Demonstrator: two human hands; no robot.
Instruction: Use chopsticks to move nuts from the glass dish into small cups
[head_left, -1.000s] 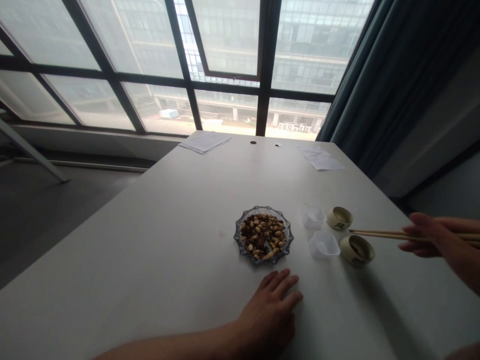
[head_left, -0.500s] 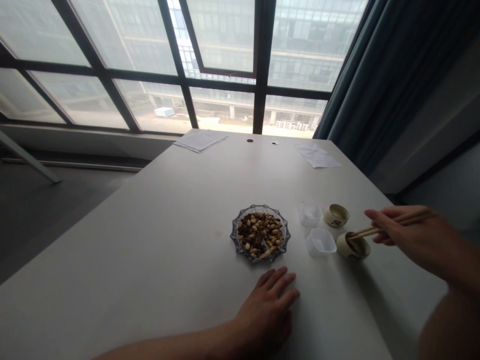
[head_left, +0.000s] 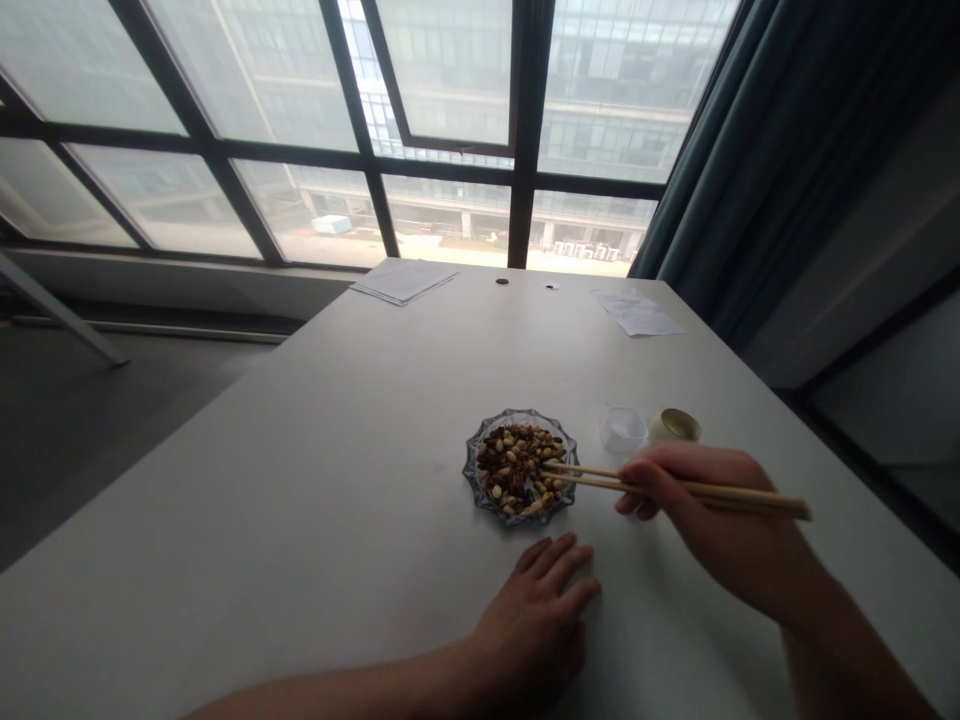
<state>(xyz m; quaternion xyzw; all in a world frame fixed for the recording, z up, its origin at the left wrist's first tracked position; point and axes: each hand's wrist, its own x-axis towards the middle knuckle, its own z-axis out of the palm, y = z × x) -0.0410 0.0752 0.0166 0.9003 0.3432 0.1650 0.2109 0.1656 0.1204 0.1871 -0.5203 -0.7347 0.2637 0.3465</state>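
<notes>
A scalloped glass dish (head_left: 477,484) filled with mixed pale and dark nuts (head_left: 519,467) sits in the middle of the white table (head_left: 337,500). My right hand (head_left: 720,520) is closed round a pair of wooden chopsticks (head_left: 592,477) whose tips reach into the right side of the dish among the nuts. My left hand (head_left: 536,620) lies flat on the table just in front of the dish, fingers stretched out, holding nothing. A clear plastic cup (head_left: 622,428) and a small cream ceramic cup (head_left: 677,425) stand behind my right hand; the nearer cups are hidden by it.
Sheets of paper (head_left: 405,280) lie at the table's far left edge and more paper (head_left: 637,315) at the far right. Two small round holes (head_left: 502,282) sit near the far edge. A large window and a dark curtain (head_left: 750,150) stand beyond.
My right hand has swung left from the nearer ceramic cup to the glass dish, bringing the chopstick tips into the nuts. My left hand has stayed flat in place.
</notes>
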